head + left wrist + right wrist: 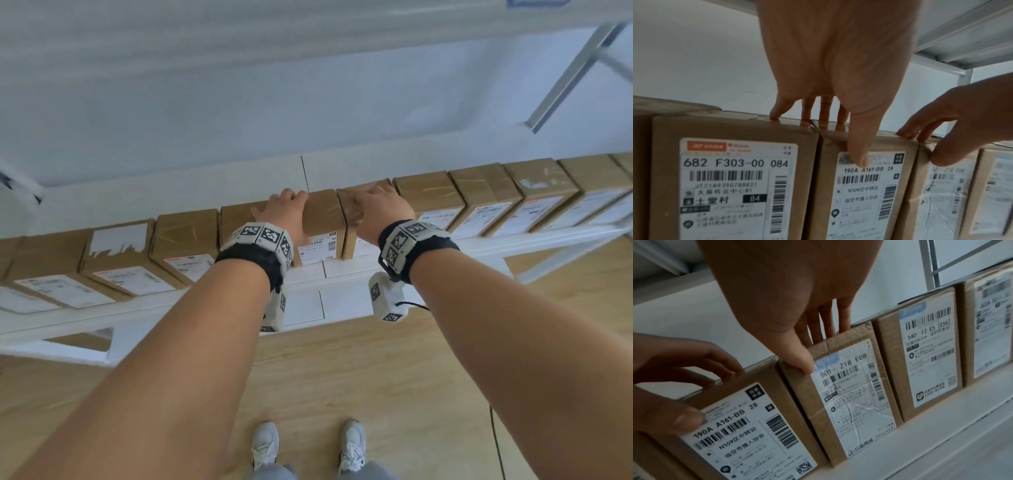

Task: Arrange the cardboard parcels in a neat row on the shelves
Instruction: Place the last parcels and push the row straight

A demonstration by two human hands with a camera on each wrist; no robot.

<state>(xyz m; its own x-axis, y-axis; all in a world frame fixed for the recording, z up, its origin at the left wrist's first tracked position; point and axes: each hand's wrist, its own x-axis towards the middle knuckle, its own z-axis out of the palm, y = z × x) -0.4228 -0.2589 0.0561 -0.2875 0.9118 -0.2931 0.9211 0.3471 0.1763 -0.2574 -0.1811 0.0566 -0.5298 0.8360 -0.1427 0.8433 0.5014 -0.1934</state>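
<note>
A long row of brown cardboard parcels stands on the white shelf (342,270), labels facing me. My left hand (284,205) pinches the top of the parcel labelled 190A (325,219): its thumb (859,159) lies on the label and its fingers lie over the top edge, the little finger reaching onto the 682 parcel (731,186). My right hand (376,202) pinches the neighbouring 501 parcel (849,394) the same way, thumb (801,365) on its front upper corner. The two parcels stand side by side, with a narrow gap showing between them in the head view.
More parcels continue left (116,260) and right (486,198) along the shelf. A white wall is close behind the row. An upper shelf (308,31) hangs overhead, with a metal brace (575,75) at the right. Below are a lower shelf and wooden floor (342,377).
</note>
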